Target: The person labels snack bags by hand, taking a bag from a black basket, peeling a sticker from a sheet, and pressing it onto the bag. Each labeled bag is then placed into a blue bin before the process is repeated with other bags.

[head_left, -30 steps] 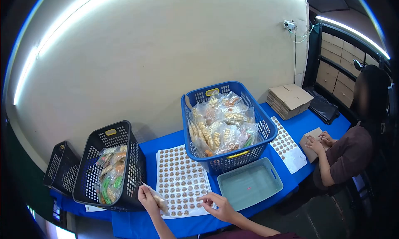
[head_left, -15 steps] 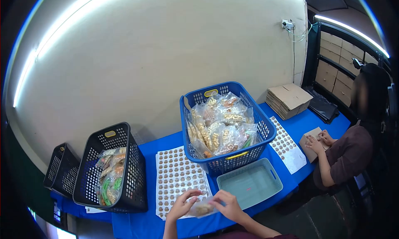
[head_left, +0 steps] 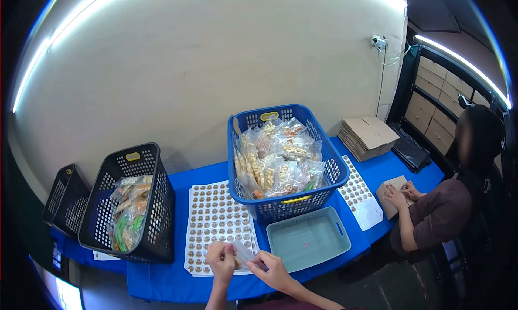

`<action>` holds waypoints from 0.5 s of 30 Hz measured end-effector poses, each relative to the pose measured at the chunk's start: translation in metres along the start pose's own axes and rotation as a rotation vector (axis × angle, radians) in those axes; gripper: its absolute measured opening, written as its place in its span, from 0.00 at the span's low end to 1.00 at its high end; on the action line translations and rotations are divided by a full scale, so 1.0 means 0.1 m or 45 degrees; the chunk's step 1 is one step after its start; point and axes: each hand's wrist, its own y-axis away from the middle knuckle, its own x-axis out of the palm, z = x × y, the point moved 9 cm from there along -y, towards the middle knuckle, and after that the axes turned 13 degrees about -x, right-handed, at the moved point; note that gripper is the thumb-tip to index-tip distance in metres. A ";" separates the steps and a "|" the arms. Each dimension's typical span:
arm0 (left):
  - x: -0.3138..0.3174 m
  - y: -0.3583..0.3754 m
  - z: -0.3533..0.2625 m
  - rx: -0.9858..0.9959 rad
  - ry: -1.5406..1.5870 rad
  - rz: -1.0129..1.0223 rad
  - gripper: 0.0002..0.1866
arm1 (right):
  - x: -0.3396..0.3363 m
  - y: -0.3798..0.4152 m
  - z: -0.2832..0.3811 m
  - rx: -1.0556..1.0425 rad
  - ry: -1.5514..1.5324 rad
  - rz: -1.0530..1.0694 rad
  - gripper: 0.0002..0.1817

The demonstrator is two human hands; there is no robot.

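Low over the table's front edge, my two hands hold a small clear plastic bag between them. My left hand is closed at the bag's left side, its fingers curled in. My right hand pinches the right edge of the bag. Some pale contents show by my left fingers, mostly hidden by the hand. Beneath and behind my left hand lies a stack of white sheets with rows of round brown stickers. Just beyond my right hand stands a shallow grey-green tray with a tiny reddish scrap inside.
A blue basket full of bagged snack-like pieces stands behind the tray. At left are a black basket with more bags and a smaller dark basket. Flat cardboard lies at right, near a co-worker handling a box.
My left hand has gone from loosely spread fingers to closed on the bag. The bag has tilted more upright between my hands. The whole view has shifted slightly.
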 end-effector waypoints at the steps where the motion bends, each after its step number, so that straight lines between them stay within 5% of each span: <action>1: -0.07 -0.05 0.04 -0.050 -0.004 -0.036 0.13 | 0.05 0.01 -0.02 0.004 -0.035 0.024 0.12; 10: -0.41 -0.07 0.05 -0.021 -0.031 -0.299 0.12 | 0.24 0.01 -0.07 -0.015 -0.216 0.233 0.13; 11: -0.64 -0.12 0.28 -0.026 0.047 -0.493 0.09 | 0.25 0.05 -0.09 -0.007 -0.268 0.271 0.13; 13: -1.08 -0.31 0.45 -0.430 0.780 -0.605 0.09 | 0.27 0.25 -0.29 0.126 -0.372 0.373 0.15; 14: -1.32 -0.38 0.77 -0.440 0.990 -0.545 0.12 | 0.27 0.35 -0.40 0.190 -0.425 0.424 0.16; 15: -1.47 -0.28 0.61 -0.489 1.088 -0.859 0.13 | 0.23 0.43 -0.53 0.294 -0.381 0.439 0.16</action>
